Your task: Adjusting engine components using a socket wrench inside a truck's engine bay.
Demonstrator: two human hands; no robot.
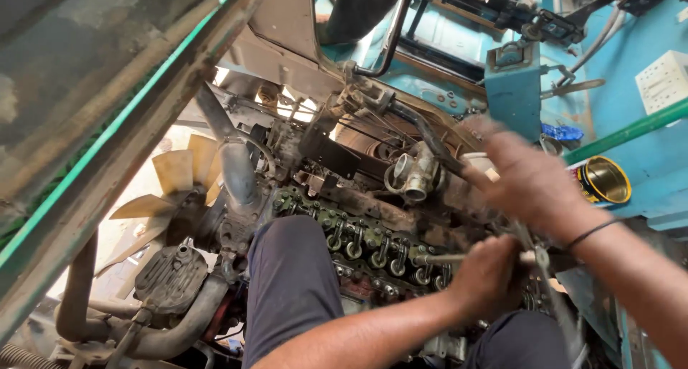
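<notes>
My left hand [487, 272] is closed around a thin metal rod [448, 258], which lies almost level over the open top of the engine [358, 226]. The rod's free end points to the left, above the row of rocker arms [373, 251]. My right hand [530, 186] is higher and to the right; it is blurred, so I cannot tell for sure how the fingers stand, but they seem curled over a long tool handle [555, 304] that goes down toward the lower right edge. A thin black band [591, 233] is on the right wrist.

The two hands are near each other, the right one just above the left. Both are over the right part of the engine, and the rod meets the tool handle near the right hand.

My left knee, in dark trousers [287, 283], rests over the engine near its middle. To the left I see the pale fan blades [175, 179] and a grey pipe [236, 161] that rises beside them. A small turbo housing [412, 175] sits behind the rocker arms. On the blue ledge [659, 175] at the right stands an open round tin [605, 180], well apart from my hands, under a green bar [631, 131].
</notes>
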